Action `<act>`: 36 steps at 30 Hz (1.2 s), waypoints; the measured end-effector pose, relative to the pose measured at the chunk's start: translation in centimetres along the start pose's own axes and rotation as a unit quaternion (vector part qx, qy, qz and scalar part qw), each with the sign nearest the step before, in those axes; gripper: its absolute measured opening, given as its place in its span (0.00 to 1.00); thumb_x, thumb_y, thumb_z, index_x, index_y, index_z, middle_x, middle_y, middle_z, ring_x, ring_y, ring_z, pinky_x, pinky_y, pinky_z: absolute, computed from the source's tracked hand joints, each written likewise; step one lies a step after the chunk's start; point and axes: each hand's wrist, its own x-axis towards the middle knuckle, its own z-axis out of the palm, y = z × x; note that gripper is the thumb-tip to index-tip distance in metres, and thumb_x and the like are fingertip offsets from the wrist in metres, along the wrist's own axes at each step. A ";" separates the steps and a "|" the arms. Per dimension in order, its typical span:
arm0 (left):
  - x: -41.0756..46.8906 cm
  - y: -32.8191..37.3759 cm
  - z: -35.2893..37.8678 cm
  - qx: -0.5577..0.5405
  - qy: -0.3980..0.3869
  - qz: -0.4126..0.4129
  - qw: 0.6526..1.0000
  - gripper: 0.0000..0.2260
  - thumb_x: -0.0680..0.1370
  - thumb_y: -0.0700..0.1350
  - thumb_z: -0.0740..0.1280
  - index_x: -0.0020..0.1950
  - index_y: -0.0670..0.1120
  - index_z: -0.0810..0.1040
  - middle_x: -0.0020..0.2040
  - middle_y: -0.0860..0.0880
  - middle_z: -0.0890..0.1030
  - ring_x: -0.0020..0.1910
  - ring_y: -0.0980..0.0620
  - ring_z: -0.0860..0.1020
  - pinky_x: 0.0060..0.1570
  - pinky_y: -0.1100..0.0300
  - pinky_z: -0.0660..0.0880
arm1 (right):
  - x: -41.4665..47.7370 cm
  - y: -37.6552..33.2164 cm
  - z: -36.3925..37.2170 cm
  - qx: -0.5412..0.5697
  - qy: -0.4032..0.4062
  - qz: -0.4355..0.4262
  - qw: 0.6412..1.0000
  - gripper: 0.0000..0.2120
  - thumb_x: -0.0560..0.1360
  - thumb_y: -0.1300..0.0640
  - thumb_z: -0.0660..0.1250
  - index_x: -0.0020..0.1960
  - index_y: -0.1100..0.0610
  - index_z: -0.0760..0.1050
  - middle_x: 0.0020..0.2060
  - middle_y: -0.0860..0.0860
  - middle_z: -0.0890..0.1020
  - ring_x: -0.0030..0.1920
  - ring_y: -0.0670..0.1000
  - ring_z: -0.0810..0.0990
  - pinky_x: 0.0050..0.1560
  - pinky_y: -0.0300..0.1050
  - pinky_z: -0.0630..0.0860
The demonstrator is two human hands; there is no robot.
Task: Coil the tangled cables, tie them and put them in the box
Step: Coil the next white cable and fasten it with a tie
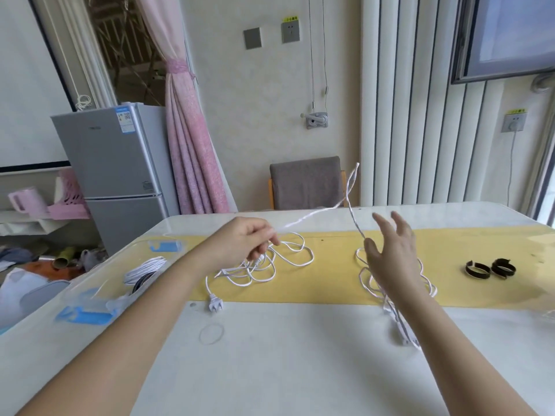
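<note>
Hanging in the air above the yellow strip [330,282], a white cable [349,187] makes a tall thin loop between the two hands. The left hand [246,238] pinches one side of that loop, its fingers [265,237] curled tight round the wire. The right hand [390,253] is wide open with its fingers [401,225] spread. The wire runs down just by its thumb, and I cannot tell if they touch.

Under the left hand, on the strip, lies a messy heap [270,265] of white wire. Its plug [214,304] sits just off the strip's near edge, on the worktop [300,370]. A second heap [426,283] lies on the strip under the right hand and trails off the near edge too. I cannot tell which heap the raised wire belongs to.

What could go wrong? The open hand may miss the thin wire, and then the loop would flop back onto a heap and make more knots. A hard pull could drag a whole heap up, or yank a knot tight. The two heaps are near each other and could get mixed up.

Off the left end of the strip stands a clear box [90,301] with one neat coil [144,267] inside. Near the right end lie black straps [477,270], well apart from both hands, so tying will need a reach.
</note>
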 end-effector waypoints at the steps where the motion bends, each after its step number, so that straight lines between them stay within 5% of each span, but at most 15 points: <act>1: -0.1 0.5 0.8 0.040 -0.036 0.005 0.999 0.12 0.81 0.43 0.60 0.40 0.46 0.79 0.29 0.53 0.72 0.26 0.58 0.70 0.29 0.67 0.68 | -0.7 -1.9 0.0 0.070 -0.013 -0.066 0.995 0.23 0.76 0.63 0.63 0.71 0.55 0.67 0.71 0.52 0.65 0.72 0.48 0.61 0.66 0.36 0.57; 4: -0.4 1.6 3.0 0.120 -0.056 0.039 0.990 0.12 0.81 0.46 0.60 0.40 0.48 0.78 0.27 0.57 0.70 0.28 0.57 0.68 0.32 0.63 0.67 | -2.9 -5.7 0.1 0.193 -0.138 -0.158 0.958 0.19 0.77 0.57 0.63 0.67 0.51 0.70 0.61 0.41 0.75 0.62 0.33 0.69 0.59 0.25 0.62; 7: -0.6 1.7 4.1 0.170 -0.051 0.065 0.982 0.13 0.81 0.47 0.59 0.37 0.50 0.75 0.28 0.56 0.68 0.29 0.56 0.66 0.33 0.61 0.63 | -4.0 -6.2 0.7 0.176 -0.221 -0.171 0.944 0.08 0.78 0.52 0.64 0.56 0.53 0.76 0.44 0.43 0.81 0.44 0.39 0.77 0.45 0.29 0.70; 9: -0.6 1.3 4.1 0.158 -0.038 0.062 0.985 0.15 0.81 0.48 0.59 0.35 0.50 0.75 0.29 0.53 0.67 0.27 0.57 0.64 0.31 0.62 0.61 | -3.6 -5.9 0.6 0.168 -0.238 -0.156 0.944 0.08 0.79 0.52 0.63 0.44 0.55 0.77 0.33 0.48 0.78 0.32 0.44 0.70 0.34 0.34 0.65; 14: -0.4 -0.6 1.6 0.028 0.074 0.009 0.997 0.19 0.80 0.48 0.63 0.30 0.46 0.64 0.26 0.52 0.59 0.25 0.55 0.57 0.26 0.61 0.56 | -0.4 -3.2 -0.7 0.206 -0.060 -0.003 0.977 0.15 0.80 0.55 0.61 0.35 0.54 0.74 0.23 0.44 0.68 0.27 0.44 0.65 0.29 0.39 0.61; 17: -0.5 -2.6 -0.9 -0.151 0.137 -0.066 0.977 0.18 0.79 0.46 0.63 0.30 0.46 0.65 0.24 0.55 0.59 0.22 0.57 0.55 0.21 0.68 0.55 | 1.5 -0.1 -2.2 0.290 0.095 0.196 0.932 0.15 0.80 0.56 0.59 0.35 0.53 0.73 0.29 0.53 0.70 0.29 0.50 0.67 0.28 0.40 0.62; 20: -0.8 -5.5 -2.8 -0.212 0.178 -0.134 0.952 0.17 0.80 0.44 0.62 0.31 0.44 0.66 0.26 0.51 0.59 0.20 0.59 0.57 0.19 0.69 0.56 | 2.1 2.6 -3.5 0.312 0.147 0.293 0.892 0.14 0.80 0.55 0.58 0.36 0.54 0.74 0.31 0.56 0.70 0.29 0.51 0.66 0.29 0.39 0.63; 23: -0.8 -6.8 -2.9 -0.191 0.157 -0.118 0.962 0.13 0.81 0.40 0.59 0.36 0.42 0.72 0.30 0.50 0.57 0.23 0.58 0.58 0.22 0.68 0.56 | 2.1 3.3 -2.8 0.218 0.063 0.251 0.941 0.13 0.79 0.59 0.58 0.50 0.61 0.81 0.33 0.57 0.75 0.34 0.54 0.73 0.37 0.43 0.68; 26: -0.3 -3.7 -2.0 -0.071 0.102 -0.021 0.992 0.13 0.80 0.45 0.61 0.38 0.49 0.78 0.27 0.54 0.61 0.26 0.56 0.58 0.26 0.64 0.54 | 0.8 0.7 -0.9 0.039 0.029 0.066 0.997 0.20 0.76 0.70 0.57 0.66 0.62 0.74 0.61 0.63 0.74 0.60 0.60 0.73 0.60 0.47 0.68; 29: 0.3 2.5 -0.6 0.026 0.034 0.081 0.996 0.11 0.80 0.47 0.63 0.39 0.48 0.79 0.23 0.56 0.63 0.23 0.58 0.59 0.24 0.67 0.57 | -1.5 -4.0 -0.2 0.117 0.001 -0.141 0.983 0.23 0.77 0.66 0.55 0.71 0.57 0.68 0.67 0.55 0.70 0.69 0.51 0.67 0.67 0.41 0.62; 32: 0.8 6.3 1.8 0.147 -0.047 0.118 0.981 0.11 0.79 0.46 0.63 0.38 0.47 0.79 0.22 0.56 0.66 0.23 0.59 0.62 0.26 0.68 0.59 | -3.7 -6.9 -0.3 0.266 -0.136 -0.137 0.944 0.13 0.81 0.49 0.55 0.57 0.52 0.76 0.44 0.45 0.81 0.47 0.44 0.78 0.50 0.40 0.72; 34: 1.2 6.3 2.7 0.196 -0.043 0.104 0.974 0.15 0.79 0.50 0.63 0.33 0.47 0.76 0.23 0.54 0.65 0.23 0.58 0.62 0.27 0.65 0.59 | -3.7 -7.1 -0.3 0.329 -0.172 -0.081 0.925 0.19 0.79 0.44 0.57 0.42 0.57 0.76 0.27 0.44 0.74 0.29 0.46 0.71 0.36 0.45 0.69; 36: 1.4 4.6 2.8 0.172 -0.027 0.066 0.982 0.21 0.78 0.55 0.63 0.29 0.46 0.67 0.25 0.52 0.61 0.24 0.55 0.58 0.27 0.60 0.56 | -2.9 -6.6 -0.5 0.391 -0.182 -0.012 0.902 0.21 0.76 0.44 0.61 0.34 0.59 0.71 0.22 0.44 0.64 0.24 0.45 0.62 0.30 0.43 0.62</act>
